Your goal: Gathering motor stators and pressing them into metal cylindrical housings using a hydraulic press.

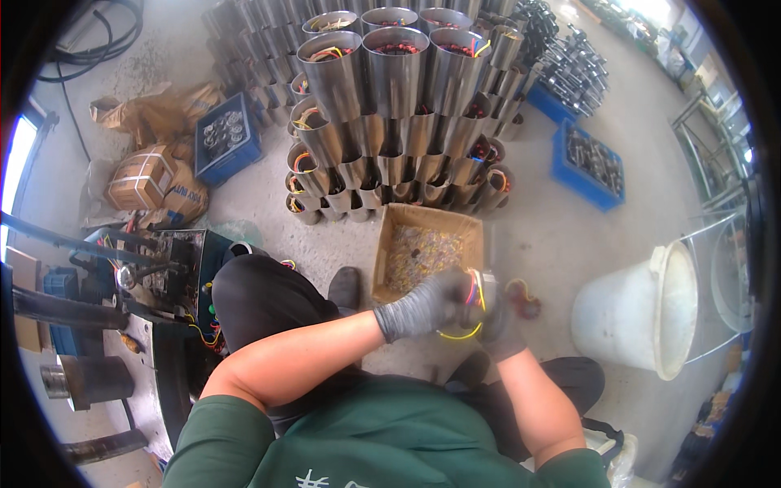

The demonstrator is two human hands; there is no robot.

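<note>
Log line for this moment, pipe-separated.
left hand, right hand: close together at coloured wires | cardboard box: ahead | metal cylinders: stacked beyond

Bright daylight, blown-out left window, upper-right glare, reflections on metal tubes, bent edges, black corners

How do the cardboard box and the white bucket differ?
The cardboard box is brown and square-cornered; the bucket is white and round. The box shows colourful scraps inside, while the bucket's contents cannot be made out. The box sits just beyond the left hand, the bucket off to the right of the right hand. Both are open-topped containers on the floor.
</note>
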